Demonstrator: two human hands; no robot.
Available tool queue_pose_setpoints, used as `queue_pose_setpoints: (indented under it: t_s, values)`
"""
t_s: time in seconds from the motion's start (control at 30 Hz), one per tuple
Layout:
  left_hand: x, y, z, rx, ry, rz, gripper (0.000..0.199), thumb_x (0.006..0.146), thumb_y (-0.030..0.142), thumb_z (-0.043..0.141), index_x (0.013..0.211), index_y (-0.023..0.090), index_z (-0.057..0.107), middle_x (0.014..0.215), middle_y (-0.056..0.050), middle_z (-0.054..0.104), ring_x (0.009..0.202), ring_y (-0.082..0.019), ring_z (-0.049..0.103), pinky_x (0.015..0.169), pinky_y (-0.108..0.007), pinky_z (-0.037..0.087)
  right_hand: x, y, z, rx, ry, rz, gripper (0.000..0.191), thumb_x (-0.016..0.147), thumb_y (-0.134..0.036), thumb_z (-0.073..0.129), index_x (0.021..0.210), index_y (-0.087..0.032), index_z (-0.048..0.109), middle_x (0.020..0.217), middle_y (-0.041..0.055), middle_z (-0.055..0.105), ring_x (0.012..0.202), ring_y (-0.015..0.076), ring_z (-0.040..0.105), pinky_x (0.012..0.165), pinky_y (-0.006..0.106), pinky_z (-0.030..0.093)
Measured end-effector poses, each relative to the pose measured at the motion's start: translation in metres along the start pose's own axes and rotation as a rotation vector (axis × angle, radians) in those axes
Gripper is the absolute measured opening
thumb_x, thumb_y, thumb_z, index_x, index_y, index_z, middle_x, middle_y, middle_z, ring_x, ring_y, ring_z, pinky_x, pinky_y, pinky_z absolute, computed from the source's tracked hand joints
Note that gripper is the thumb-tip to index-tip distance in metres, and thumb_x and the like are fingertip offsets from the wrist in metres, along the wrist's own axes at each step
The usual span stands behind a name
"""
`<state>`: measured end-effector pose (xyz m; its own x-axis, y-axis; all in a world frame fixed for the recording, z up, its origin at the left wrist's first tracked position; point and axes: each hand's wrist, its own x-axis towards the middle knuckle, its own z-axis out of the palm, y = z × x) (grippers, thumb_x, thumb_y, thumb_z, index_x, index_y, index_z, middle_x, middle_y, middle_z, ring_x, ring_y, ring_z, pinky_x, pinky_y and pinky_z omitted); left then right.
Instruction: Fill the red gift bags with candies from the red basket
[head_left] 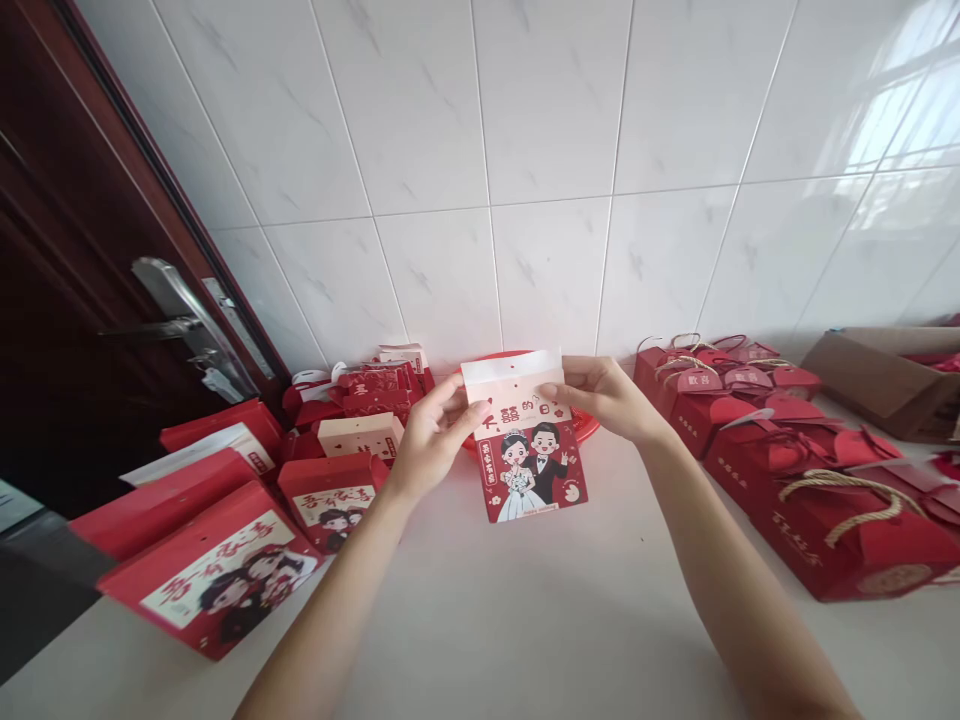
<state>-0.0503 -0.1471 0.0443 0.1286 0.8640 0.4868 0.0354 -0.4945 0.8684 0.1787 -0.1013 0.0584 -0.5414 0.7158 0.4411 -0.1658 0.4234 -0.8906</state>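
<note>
Between my two hands is a red and cream paper gift bag (534,455), printed with a cartoon bride and groom under red lettering. It hangs upright above the white table, its white top edge facing the wall. My left hand (437,435) pinches its upper left side, thumb in front. At the upper right side, my right hand (611,395) grips it with the thumb over the front and the fingers behind. Partly hidden behind the bag is a round red tray (586,425), whose contents I cannot see.
Several red printed gift bags (225,575) stand at left, near a dark door (67,250) with a metal handle (169,300). On the right are several red gift boxes (810,530) with rope handles. Beyond them sits an open cardboard box (874,385). A tiled wall (547,120) bounds the table (525,620).
</note>
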Motion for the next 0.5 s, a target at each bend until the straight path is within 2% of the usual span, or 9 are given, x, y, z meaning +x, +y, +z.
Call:
queue_pose_setpoints:
  t_s: [0.1, 0.23, 0.4, 0.5]
  values:
    - [-0.0007, 0.0013, -0.0039, -0.005, -0.036, -0.029, 0.053, 0.081, 0.038, 0.076, 0.127, 0.017, 0.062, 0.105, -0.01, 0.076, 0.094, -0.025, 0.072, 0.077, -0.031, 0.058, -0.0007, -0.0016, 0.0017, 0.004, -0.034, 0.03, 0.028, 0.076, -0.04, 0.08, 0.086, -0.015, 0.071, 0.078, 0.0035, 0.07, 0.074, 0.0175, 0.066, 0.065, 0.03, 0.055]
    - [0.0009, -0.0028, -0.0096, 0.042, -0.051, -0.045, 0.056, 0.079, 0.036, 0.078, 0.128, 0.017, 0.061, 0.095, -0.008, 0.077, 0.081, -0.021, 0.071, 0.071, -0.028, 0.056, -0.0007, -0.0006, 0.0031, -0.046, -0.02, 0.058, 0.03, 0.076, -0.044, 0.08, 0.079, -0.016, 0.068, 0.07, 0.0027, 0.067, 0.067, 0.0169, 0.063, 0.055, 0.028, 0.051]
    - [0.0023, -0.0064, -0.0083, 0.144, -0.021, 0.03, 0.037, 0.08, 0.034, 0.076, 0.111, 0.017, 0.071, 0.079, -0.003, 0.074, 0.067, -0.015, 0.064, 0.06, -0.023, 0.051, -0.0002, 0.0014, 0.0007, -0.076, -0.031, 0.07, 0.037, 0.076, -0.05, 0.078, 0.079, -0.016, 0.066, 0.07, 0.003, 0.067, 0.065, 0.0157, 0.062, 0.052, 0.026, 0.048]
    - [0.0014, -0.0045, -0.0053, 0.177, 0.01, 0.096, 0.026, 0.079, 0.033, 0.075, 0.101, 0.018, 0.075, 0.087, -0.005, 0.076, 0.071, -0.015, 0.066, 0.061, -0.024, 0.053, -0.002, -0.0004, -0.0012, -0.098, -0.03, 0.064, 0.042, 0.082, -0.057, 0.07, 0.076, -0.016, 0.064, 0.068, 0.0022, 0.065, 0.063, 0.0141, 0.06, 0.055, 0.025, 0.046]
